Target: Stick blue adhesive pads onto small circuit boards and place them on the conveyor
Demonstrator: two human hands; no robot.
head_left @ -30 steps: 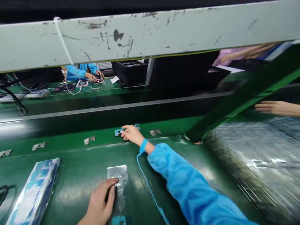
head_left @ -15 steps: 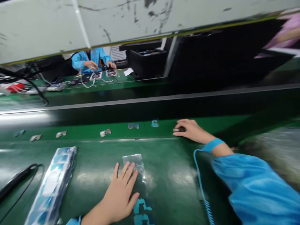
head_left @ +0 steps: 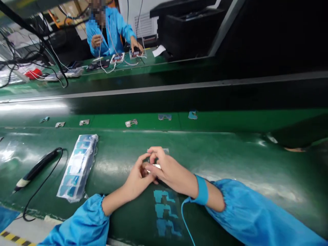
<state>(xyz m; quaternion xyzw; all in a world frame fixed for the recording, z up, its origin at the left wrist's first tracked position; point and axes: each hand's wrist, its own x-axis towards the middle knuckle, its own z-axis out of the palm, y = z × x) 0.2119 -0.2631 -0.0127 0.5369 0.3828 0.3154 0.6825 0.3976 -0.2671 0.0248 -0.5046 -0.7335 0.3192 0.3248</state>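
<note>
Currently my left hand and right hand meet over the green conveyor belt, fingers pinched narrow on a small shiny metal piece, mostly hidden. A blue-printed plastic packet lies nearby, leftward.

Blue smock sleeves with gathered elastic cuffs, hands bare. Blue fabric wrist strap on right wrist, thin blue cord attached.
</note>
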